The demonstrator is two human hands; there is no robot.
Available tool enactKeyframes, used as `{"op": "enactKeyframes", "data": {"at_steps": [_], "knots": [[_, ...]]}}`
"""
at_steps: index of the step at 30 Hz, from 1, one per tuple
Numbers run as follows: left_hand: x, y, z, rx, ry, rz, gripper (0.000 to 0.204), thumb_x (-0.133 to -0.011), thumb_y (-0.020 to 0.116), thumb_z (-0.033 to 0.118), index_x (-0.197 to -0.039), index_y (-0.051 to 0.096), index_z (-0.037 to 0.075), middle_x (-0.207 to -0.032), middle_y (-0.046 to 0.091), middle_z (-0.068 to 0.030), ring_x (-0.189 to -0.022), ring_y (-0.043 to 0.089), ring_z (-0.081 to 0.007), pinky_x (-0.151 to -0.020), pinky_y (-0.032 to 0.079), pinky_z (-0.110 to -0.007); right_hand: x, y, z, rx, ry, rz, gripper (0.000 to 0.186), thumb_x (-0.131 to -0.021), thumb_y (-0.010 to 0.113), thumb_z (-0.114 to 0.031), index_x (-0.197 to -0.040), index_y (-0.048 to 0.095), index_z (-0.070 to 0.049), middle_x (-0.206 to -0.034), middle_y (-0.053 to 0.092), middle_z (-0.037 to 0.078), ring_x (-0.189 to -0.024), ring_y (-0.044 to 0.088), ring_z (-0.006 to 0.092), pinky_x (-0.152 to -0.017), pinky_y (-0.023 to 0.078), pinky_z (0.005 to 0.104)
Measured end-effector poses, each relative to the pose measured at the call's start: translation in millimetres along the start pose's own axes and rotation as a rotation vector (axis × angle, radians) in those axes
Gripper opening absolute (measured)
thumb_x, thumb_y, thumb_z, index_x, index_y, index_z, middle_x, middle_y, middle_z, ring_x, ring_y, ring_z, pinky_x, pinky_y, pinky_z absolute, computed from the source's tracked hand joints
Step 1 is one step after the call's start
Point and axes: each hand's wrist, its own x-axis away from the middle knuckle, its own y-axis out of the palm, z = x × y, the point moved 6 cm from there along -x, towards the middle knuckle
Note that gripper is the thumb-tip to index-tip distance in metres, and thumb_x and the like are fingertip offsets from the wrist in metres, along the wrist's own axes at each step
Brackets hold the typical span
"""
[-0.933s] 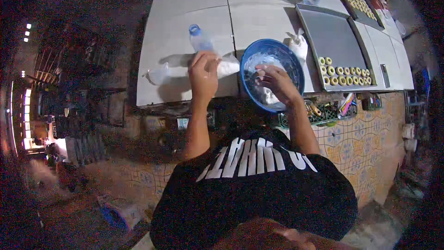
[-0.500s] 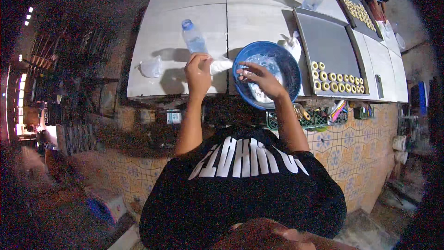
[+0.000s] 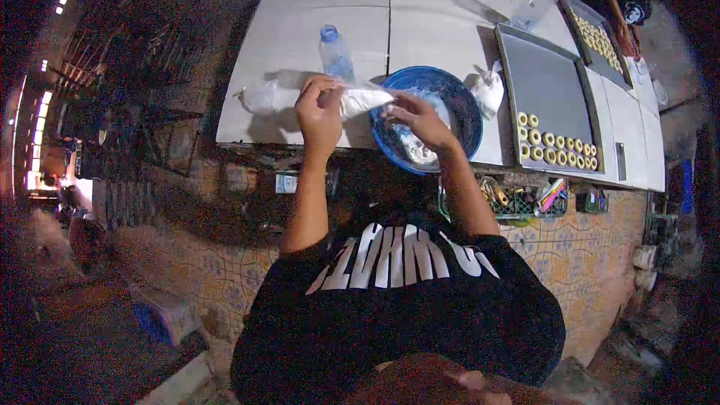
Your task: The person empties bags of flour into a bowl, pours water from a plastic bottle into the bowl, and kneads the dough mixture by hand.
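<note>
Centre frame: left hand (image 3: 319, 111) pinches the clear bag (image 3: 366, 100) with white contents. Change: right hand (image 3: 424, 121), previously over the blue basin (image 3: 468, 114), now meets the bag's tip; cannot tell whether clamped. Apparently two-handed bag handling.

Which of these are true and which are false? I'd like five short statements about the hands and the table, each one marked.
1. The left hand grips a plastic bag with white contents. True.
2. The right hand wears a glove. False: it is bare, over the blue bowl.
3. The blue bowl is completely empty. False: there is white material inside.
4. A clear bottle is on the table, beyond the left hand. True.
5. Pale rings cover all of the nearer tray. False: they sit only at its near end, and the rest is bare.
</note>
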Motion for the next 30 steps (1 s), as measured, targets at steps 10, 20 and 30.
{"op": "enactKeyframes", "data": {"at_steps": [10,20,30], "knots": [[-7.8,89.0,43.7,0.323,0.138,-0.390,0.014,-0.070,0.071,-0.003,-0.080,0.064,0.003,-0.091,0.067,-0.0092,-0.091,0.060,-0.0244,-0.083,0.047,-0.034,59.8,4.9,-43.3,-0.795,0.107,0.105,0.058,-0.098,0.042,-0.052,-0.128,0.053,-0.003,-0.108,0.068,0.015,-0.085,0.070,0.0240,-0.065,0.060,0.0307],[30.7,151.6,49.3,0.400,0.186,-0.621,0.016,-0.070,0.079,0.005,-0.083,0.070,0.007,-0.097,0.066,-0.0056,-0.097,0.058,-0.0241,-0.089,0.044,-0.036,117.6,-61.0,-24.2,-0.700,-0.102,0.577,0.033,-0.098,0.053,-0.026,-0.122,0.052,-0.003,-0.105,0.064,0.008,-0.094,0.064,0.0181,-0.074,0.055,0.0341],[52.1,179.3,22.7,0.538,-0.202,-0.789,0.029,-0.083,0.073,0.010,-0.110,0.063,0.005,-0.104,0.064,-0.0052,-0.091,0.063,-0.0139,-0.079,0.051,-0.028,135.0,-74.1,-45.5,-0.157,-0.212,0.744,0.053,-0.088,0.065,-0.014,-0.135,0.044,-0.004,-0.121,0.060,0.009,-0.107,0.058,0.0188,-0.088,0.049,0.0333]]}}
